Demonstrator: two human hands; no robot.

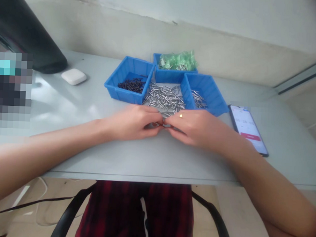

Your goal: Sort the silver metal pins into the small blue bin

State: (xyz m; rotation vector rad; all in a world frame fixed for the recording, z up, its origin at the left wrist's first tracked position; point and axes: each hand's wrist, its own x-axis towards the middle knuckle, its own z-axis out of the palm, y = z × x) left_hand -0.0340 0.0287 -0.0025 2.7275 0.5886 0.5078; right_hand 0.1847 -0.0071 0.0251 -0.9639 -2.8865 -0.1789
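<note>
My left hand (139,123) and my right hand (193,127) meet fingertip to fingertip just in front of a loose pile of silver metal pins (165,97). Both are pinched closed; whatever lies between the fingertips is too small to make out. Behind my left hand, a blue bin (115,82) holds dark screw-like pieces (132,85). Another blue bin (216,95), behind my right hand, has some silver pins (198,99) inside. A green plastic bag (178,60) of small parts rests in the rear blue bin (170,76).
A lit phone (248,129) lies at the right, beside my right forearm. On the left are a white case (74,76) and a large dark cylinder (33,36). The wall runs behind the bins, and the table's front edge (145,178) passes under my forearms.
</note>
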